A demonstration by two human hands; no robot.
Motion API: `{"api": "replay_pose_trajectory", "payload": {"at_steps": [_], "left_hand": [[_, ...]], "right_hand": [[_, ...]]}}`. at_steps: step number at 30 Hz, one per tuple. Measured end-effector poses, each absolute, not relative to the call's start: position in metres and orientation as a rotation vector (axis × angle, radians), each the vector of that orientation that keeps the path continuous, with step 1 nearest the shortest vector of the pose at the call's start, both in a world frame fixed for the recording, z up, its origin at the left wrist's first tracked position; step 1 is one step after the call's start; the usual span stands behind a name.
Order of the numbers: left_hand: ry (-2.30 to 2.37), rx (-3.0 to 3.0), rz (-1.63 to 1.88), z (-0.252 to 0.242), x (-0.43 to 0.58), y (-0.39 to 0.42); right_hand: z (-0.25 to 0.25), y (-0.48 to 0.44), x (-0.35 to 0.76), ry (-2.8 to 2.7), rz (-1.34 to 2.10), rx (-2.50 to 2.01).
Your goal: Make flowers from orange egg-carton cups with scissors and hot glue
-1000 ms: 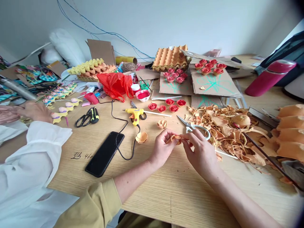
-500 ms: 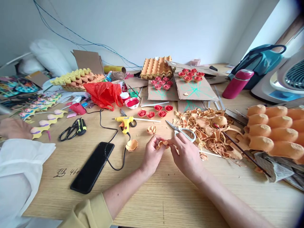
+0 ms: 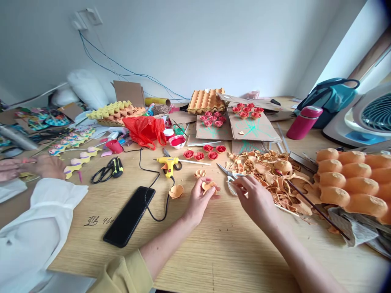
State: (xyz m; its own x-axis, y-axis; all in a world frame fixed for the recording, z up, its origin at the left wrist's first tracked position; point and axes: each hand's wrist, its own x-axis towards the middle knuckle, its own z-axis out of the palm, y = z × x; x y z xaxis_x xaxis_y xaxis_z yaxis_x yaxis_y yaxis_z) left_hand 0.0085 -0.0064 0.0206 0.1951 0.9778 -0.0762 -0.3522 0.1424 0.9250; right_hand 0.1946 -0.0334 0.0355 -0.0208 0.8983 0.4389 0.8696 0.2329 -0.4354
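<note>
My left hand [image 3: 198,199] is closed on a small tan egg-carton cup piece [image 3: 208,187], pinched between thumb and fingers. My right hand [image 3: 255,201] is apart from it, fingers curled but spread, over the handles of the white-handled scissors [image 3: 231,185]. Whether those fingers touch the handles I cannot tell; part of the scissors is hidden under the hand. Beyond my left hand sits a tan carton flower [image 3: 200,174]. Left of that hand is a second tan flower cup [image 3: 176,191], near the yellow glue gun [image 3: 168,165].
Carton scraps [image 3: 262,167] and an egg tray [image 3: 345,175] lie to the right. Red-painted flowers [image 3: 199,156] are ahead, near a paint cup [image 3: 177,141]. A black phone [image 3: 130,215] lies under the glue-gun cord. At left, another person's hands [image 3: 45,167] work beside painted carton strips.
My right hand has let go of the carton piece and moved right, to the scissors. My left hand keeps the piece. The whole view has tilted up and shifted left.
</note>
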Motion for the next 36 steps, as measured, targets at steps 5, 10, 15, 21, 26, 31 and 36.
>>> {"api": "replay_pose_trajectory", "payload": {"at_steps": [5,10,15,21,26,31,36], "left_hand": [[0.698,0.848,1.051,0.018,0.005,-0.006],[0.641,0.861,1.008,0.016,0.003,-0.007],[0.630,0.965,0.934,0.010,0.002,-0.011],[0.627,1.095,0.843,0.000,0.007,-0.018],[0.672,1.205,0.845,-0.006,0.009,-0.020],[0.786,1.680,0.891,-0.003,0.003,-0.020],[0.825,2.055,0.944,-0.003,0.000,-0.018]], "right_hand": [[0.032,-0.023,0.222,-1.858,-0.178,-1.702],[0.024,-0.018,0.245,-1.844,-0.363,-1.830],[0.020,-0.019,0.257,-1.882,-0.431,-1.879],[0.021,-0.021,0.267,-1.901,-0.380,-1.907],[0.021,-0.021,0.266,-1.783,-0.348,-1.845],[0.030,-0.024,0.248,-1.848,-0.245,-1.670],[0.031,-0.025,0.234,-1.866,-0.124,-1.612]]}}
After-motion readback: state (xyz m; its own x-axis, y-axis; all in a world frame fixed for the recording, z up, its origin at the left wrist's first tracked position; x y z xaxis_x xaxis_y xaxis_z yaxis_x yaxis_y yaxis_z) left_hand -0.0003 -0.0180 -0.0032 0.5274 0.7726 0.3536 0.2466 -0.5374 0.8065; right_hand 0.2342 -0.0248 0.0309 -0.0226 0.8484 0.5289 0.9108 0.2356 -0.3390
